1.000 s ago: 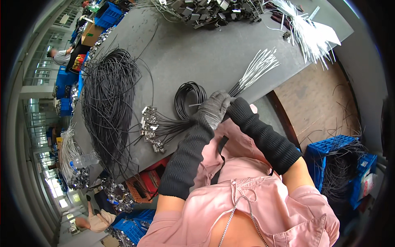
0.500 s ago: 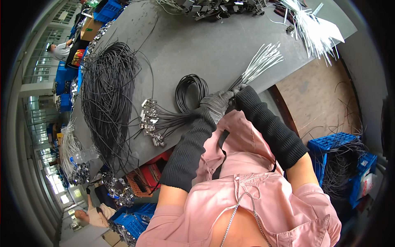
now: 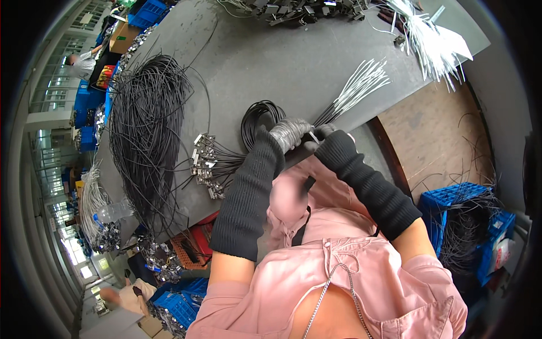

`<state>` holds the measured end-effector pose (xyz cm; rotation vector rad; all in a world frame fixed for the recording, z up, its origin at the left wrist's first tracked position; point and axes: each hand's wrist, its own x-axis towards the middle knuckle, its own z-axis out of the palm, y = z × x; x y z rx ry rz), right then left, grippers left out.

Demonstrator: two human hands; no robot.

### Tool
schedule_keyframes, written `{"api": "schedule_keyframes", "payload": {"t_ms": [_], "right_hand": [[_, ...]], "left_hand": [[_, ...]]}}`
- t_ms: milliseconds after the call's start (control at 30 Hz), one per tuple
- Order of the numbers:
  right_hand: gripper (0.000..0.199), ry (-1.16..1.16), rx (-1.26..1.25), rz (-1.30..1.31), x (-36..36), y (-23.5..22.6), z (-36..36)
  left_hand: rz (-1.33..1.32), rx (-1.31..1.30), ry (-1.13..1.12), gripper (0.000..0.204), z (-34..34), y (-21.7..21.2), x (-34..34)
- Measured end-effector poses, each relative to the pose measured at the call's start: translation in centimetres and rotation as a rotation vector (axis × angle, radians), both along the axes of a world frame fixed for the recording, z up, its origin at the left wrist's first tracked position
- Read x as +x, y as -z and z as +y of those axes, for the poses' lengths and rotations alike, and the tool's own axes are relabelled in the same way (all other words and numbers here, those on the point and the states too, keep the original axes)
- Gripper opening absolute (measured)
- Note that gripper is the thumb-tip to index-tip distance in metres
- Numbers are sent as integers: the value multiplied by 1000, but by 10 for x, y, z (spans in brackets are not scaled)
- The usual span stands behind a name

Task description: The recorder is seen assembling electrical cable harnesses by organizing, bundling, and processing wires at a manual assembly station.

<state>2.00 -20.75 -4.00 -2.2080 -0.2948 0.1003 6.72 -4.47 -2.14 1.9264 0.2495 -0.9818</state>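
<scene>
We log a factory assembly floor: long grey workbench (image 3: 271, 62), heaped black cable bundles (image 3: 147, 130), blue plastic crates (image 3: 451, 203), co-workers nearby.

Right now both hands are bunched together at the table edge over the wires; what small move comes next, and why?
Probably draw the right hand slowly away from the left hand, along the white-tipped wire bundle. Both gloved hands meet on it at the grey table edge, the black coil sits just behind, and a slow pull avoids snagging it.
</scene>
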Motion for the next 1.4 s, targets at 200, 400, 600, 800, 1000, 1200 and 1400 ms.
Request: {"api": "schedule_keyframes", "payload": {"t_ms": [200,400,600,800,1000,1200,1400], "right_hand": [[24,-43,-109,13,2,17,-4],[18,-219,-295,-80,-22,45,-26],[13,-271,-145,-168,-15,58,-15],[22,150,513,442,19,31,12],[23,56,331,227,29,43,17],[16,108,382,320,20,26,10],[13,16,466,324,20,29,6]], "left_hand": [[-330,290,232,24,-1,-1,-2],[-652,964,540,19,-1,-13,7],[-662,983,566,20,-4,4,15],[-674,885,484,21,4,-28,12],[-948,539,554,22,-4,-49,5],[-1109,244,66,32,-5,-31,11],[-953,198,267,36,12,10,13]]}}
